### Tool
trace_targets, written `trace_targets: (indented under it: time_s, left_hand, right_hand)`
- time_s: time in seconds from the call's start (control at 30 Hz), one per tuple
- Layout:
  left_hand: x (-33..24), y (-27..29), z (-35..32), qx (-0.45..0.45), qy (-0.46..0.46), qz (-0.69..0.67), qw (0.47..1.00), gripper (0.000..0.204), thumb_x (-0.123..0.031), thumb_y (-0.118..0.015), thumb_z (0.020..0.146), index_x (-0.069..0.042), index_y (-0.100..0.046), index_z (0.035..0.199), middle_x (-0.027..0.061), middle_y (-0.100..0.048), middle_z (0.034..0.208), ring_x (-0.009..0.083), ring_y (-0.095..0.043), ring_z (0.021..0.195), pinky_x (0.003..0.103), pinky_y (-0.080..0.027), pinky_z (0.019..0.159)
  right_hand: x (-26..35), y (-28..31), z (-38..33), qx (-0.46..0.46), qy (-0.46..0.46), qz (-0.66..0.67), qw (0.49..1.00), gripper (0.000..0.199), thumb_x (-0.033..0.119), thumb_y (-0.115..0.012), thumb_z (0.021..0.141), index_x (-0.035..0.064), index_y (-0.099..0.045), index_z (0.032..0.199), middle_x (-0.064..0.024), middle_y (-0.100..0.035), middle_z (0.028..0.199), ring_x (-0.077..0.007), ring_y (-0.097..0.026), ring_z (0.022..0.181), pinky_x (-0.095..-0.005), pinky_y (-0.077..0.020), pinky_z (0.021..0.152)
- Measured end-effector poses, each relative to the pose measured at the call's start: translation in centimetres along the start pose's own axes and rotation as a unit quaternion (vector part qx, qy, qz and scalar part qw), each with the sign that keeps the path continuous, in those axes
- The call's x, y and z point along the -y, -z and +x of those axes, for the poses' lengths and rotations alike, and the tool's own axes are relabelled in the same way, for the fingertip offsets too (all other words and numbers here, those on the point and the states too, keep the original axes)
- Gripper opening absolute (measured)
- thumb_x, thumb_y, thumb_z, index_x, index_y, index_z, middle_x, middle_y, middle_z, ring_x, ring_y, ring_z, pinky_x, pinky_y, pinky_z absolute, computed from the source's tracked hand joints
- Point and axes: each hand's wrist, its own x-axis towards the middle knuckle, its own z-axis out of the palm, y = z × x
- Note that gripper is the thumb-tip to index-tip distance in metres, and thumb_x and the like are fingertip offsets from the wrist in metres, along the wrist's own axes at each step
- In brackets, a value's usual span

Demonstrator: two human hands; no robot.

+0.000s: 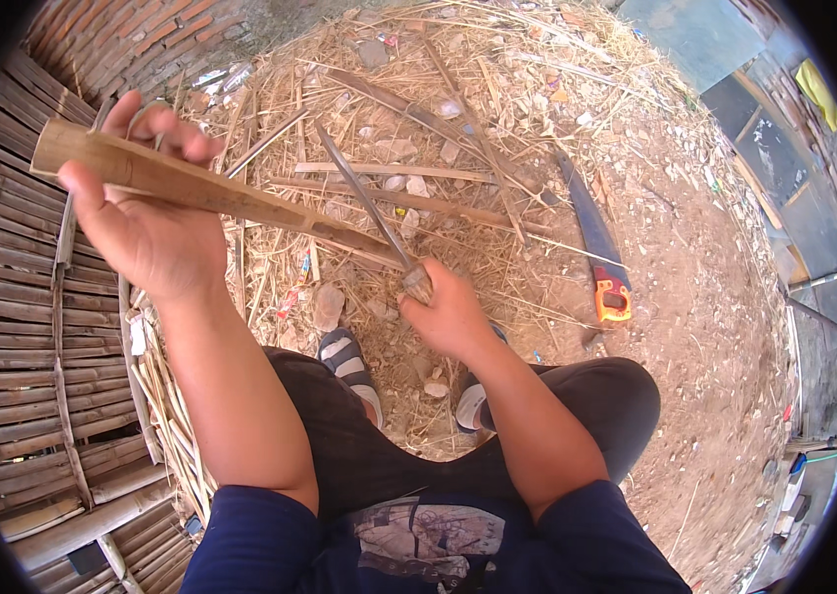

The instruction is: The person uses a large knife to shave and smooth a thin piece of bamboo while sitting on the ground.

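Observation:
A long piece of split bamboo lies across the palm of my left hand. The thumb is on its near side and the loosely curled fingers are on the far side. From that hand the bamboo slants down to the right, its far end close to the base of a knife. My right hand is wrapped round the knife's handle. The long narrow blade points up and to the left, crossing over the bamboo strips on the ground. Whether the blade touches the held bamboo I cannot tell.
A handsaw with an orange-red handle lies right of my hands. Several bamboo strips, straw and stones litter the ground ahead. A slatted bamboo panel stands at left, a brick wall at far left. My sandalled feet are below.

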Motion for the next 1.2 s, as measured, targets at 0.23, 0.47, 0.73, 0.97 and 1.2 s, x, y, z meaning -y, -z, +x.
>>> trace_targets:
  time_s: [0.23,0.47,0.73,0.97,1.2]
  left_hand:
    - [-1.4,0.7,-0.2,0.053,0.054,-0.052,0.996,0.079,-0.089,-0.052,0.075,-0.011,-0.047,0.079,-0.0033,-0.033,0.064,0.0088,-0.026,0.054,0.023,-0.024,0.05]
    - [-1.1,1.1,0.4,0.022,0.062,-0.064,0.996,0.085,-0.098,-0.036,0.072,-0.013,-0.041,0.074,-0.0029,-0.032,0.062,0.0083,-0.02,0.05,0.025,-0.018,0.05]
    - [-1.5,0.6,-0.5,0.046,0.07,-0.055,0.995,0.083,-0.096,-0.046,0.068,-0.014,-0.037,0.071,-0.0042,-0.028,0.061,0.0082,-0.018,0.052,0.025,-0.018,0.05]
    - [-1.1,1.0,0.4,0.06,0.079,-0.068,0.993,0.083,-0.097,-0.043,0.07,-0.014,-0.037,0.071,-0.0045,-0.029,0.061,0.0081,-0.019,0.052,0.025,-0.018,0.051]
    - [-1.0,2.4,0.5,0.143,0.108,-0.135,0.975,0.08,-0.095,-0.051,0.068,-0.016,-0.038,0.072,-0.005,-0.031,0.063,0.008,-0.02,0.053,0.026,-0.02,0.053]
  right_hand:
    - [3.6,2.2,-0.8,0.041,-0.009,0.024,0.999,0.035,0.019,-0.072,0.085,-0.0005,-0.06,0.111,-0.0149,-0.066,0.078,-0.0266,-0.062,0.069,-0.0402,-0.0492,0.068]
    - [-2.4,-2.0,-0.9,0.045,-0.022,-0.069,0.996,0.039,0.019,-0.069,0.085,0.0014,-0.058,0.117,-0.0251,-0.068,0.09,-0.0384,-0.068,0.085,-0.0462,-0.0513,0.075]
    - [3.6,-0.5,-1.9,-0.02,0.038,-0.044,0.998,0.045,0.019,-0.071,0.083,0.004,-0.057,0.124,-0.0245,-0.068,0.085,-0.0363,-0.068,0.078,-0.0445,-0.0508,0.071]
    - [-8.8,-2.3,0.0,0.061,-0.117,-0.19,0.973,0.044,0.018,-0.069,0.084,0.0009,-0.055,0.122,-0.0273,-0.069,0.097,-0.0435,-0.068,0.096,-0.0496,-0.0534,0.084]
    - [3.9,-0.4,-1.0,0.004,0.004,0.006,1.0,0.046,0.022,-0.07,0.087,-0.0003,-0.056,0.125,-0.0263,-0.068,0.093,-0.0369,-0.068,0.08,-0.0433,-0.0515,0.077]
